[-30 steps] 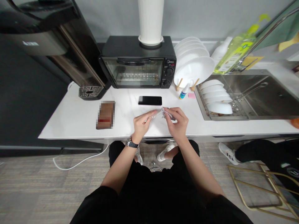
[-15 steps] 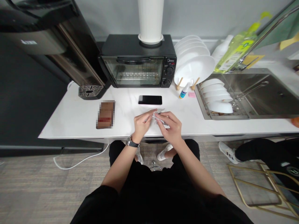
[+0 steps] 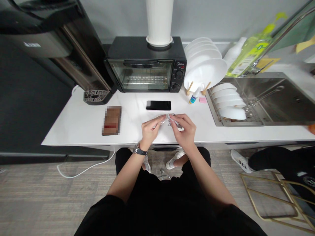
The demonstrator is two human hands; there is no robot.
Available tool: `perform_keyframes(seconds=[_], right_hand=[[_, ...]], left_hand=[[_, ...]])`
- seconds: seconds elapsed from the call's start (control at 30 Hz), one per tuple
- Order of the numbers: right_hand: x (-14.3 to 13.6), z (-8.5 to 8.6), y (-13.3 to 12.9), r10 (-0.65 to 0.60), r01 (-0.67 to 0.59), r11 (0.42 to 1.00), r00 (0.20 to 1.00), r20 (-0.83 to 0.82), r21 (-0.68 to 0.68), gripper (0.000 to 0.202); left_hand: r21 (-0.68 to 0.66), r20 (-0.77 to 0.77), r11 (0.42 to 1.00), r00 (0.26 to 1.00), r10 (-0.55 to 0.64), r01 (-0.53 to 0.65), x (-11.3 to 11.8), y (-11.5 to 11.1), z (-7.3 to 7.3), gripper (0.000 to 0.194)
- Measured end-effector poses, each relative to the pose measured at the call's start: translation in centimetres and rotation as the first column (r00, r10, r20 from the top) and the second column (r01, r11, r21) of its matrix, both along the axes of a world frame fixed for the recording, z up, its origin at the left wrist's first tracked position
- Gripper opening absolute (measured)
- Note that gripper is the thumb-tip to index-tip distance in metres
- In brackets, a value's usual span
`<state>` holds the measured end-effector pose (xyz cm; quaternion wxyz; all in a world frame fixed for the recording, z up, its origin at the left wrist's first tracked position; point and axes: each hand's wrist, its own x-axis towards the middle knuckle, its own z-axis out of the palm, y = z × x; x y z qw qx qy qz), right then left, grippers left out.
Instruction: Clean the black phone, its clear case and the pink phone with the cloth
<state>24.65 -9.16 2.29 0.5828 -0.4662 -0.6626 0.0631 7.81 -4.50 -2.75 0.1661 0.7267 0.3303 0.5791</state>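
Smartphone and toaster oven just beyond; my left hand pinches something clear, right hand a greyish wad, both mostly finger-hidden.

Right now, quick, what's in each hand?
Left hand: closed on a shiny clear bit, too small to name.
Right hand: closed on a crumpled grey-white thing.

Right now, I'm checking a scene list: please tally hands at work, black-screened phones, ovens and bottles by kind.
Left hand and right hand: 2
Black-screened phone: 1
Oven: 1
Small bottle, white bottle, green bottle: 3
Total: 7
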Motion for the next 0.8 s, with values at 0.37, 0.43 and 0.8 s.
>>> perform_keyframes(seconds=[0.37, 0.43, 0.8], right_hand=[[-1.1, -0.2, -0.7, 0.117, -0.123, 0.989, 0.99, 0.072, 0.077, 0.029], [-0.2, -0.2, -0.3, 0.067, -0.068, 0.997, 0.997, 0.039, 0.029, 0.026], [0.9, -0.1, 0.4, -0.034, 0.033, 0.999, 0.998, -0.05, -0.019, 0.022]], left_hand=[[-0.023, 0.014, 0.999, 0.999, -0.03, 0.031, -0.1, -0.1, 0.3, 0.026], [0.001, 0.029, 0.999, 0.999, -0.035, 0.035, 0.0, -0.1, 0.3, 0.026], [-0.036, -0.005, 0.999, 1.0, -0.022, 0.022, 0.1, -0.1, 0.4, 0.025]])
